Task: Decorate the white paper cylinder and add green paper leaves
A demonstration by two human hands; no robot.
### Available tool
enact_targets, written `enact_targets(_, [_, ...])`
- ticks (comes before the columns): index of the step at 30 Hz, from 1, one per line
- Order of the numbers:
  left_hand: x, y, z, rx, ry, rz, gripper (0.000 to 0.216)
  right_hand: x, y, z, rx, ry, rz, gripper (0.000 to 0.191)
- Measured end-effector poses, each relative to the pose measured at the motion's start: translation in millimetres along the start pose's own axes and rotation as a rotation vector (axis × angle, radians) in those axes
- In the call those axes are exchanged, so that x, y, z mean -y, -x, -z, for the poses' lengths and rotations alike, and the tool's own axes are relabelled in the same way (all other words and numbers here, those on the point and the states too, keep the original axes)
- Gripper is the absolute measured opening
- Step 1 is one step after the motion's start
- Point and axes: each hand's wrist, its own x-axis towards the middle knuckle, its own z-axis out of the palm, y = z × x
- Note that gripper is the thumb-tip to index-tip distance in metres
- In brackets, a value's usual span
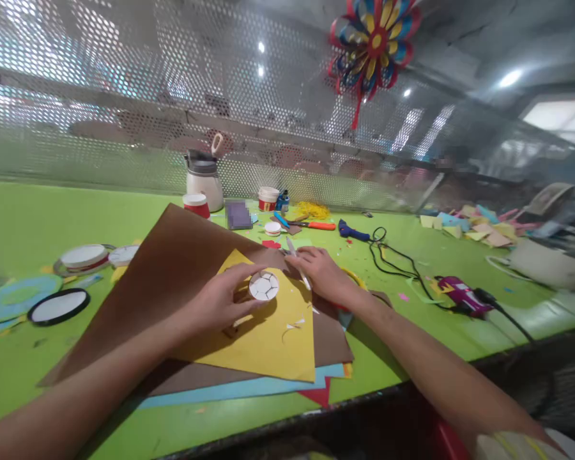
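My left hand (220,300) pinches a small round white paper cutout (263,285) with a black football pattern, held just above a yellow sheet (268,351). The yellow sheet lies on large brown sheets (172,268), with light blue paper (249,388) and a red piece (319,394) beneath. My right hand (321,271) is at the right edge of the sheets, its fingers bent around a slim pale tool (305,278) whose kind I cannot make out. Small paper scraps (296,324) lie on the yellow sheet.
Behind the sheets stand a jug (204,182), red and white tubs (268,198) and an orange-handled cutting tool (321,225). A blue glue gun (353,231) with a black cord lies to the right, near a purple device (462,295). Round lids (59,306) lie at left.
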Motion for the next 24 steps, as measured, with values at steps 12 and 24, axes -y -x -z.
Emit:
enact_targets(12, [-6.0, 1.7, 3.1, 0.002, -0.041, 0.035, 0.049, 2.1, 0.9, 18.5, -0.03, 0.043, -0.149, 0.025])
enact_targets(24, [-7.3, -1.0, -2.3, 0.168, -0.09, -0.036, 0.055, 21.6, -4.5, -8.0, -0.001, 0.143, -0.29, 0.015])
